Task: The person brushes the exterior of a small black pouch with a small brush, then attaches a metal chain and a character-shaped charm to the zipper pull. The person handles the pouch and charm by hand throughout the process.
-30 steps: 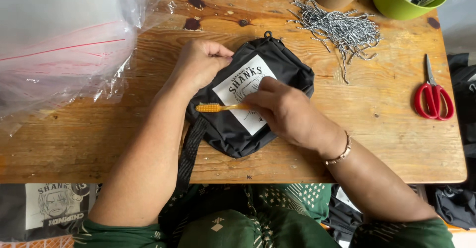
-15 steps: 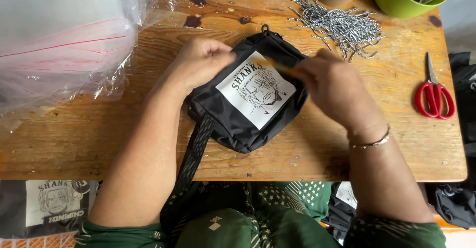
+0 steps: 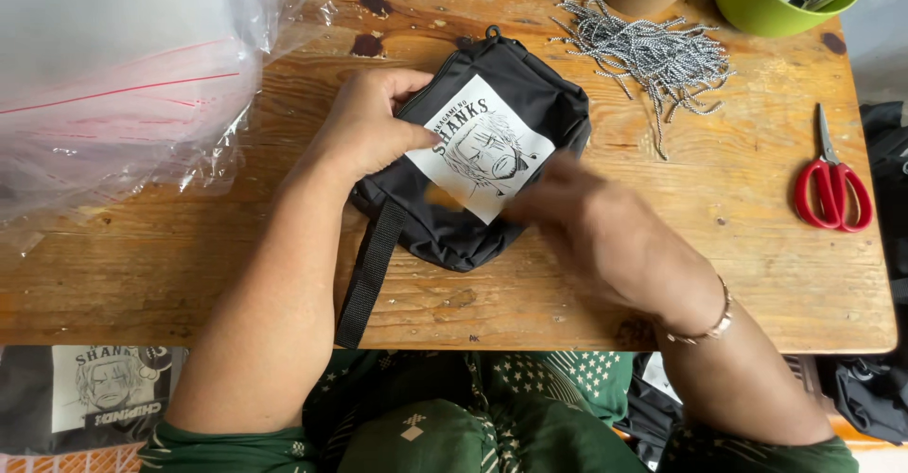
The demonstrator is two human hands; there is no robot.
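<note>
On the wooden table I see a black pouch lying flat. Left hand presses its printed patch, fingers bent. Right hand is blurred over its lower edge; grip indeterminable. Red scissors lie well apart.

On our worktop the pouch lies at the middle, its strap hanging over the near edge. Our left hand rests on its left side, our right hand on its near right corner. Plastic bags lie left, cords behind right, scissors far right.
</note>
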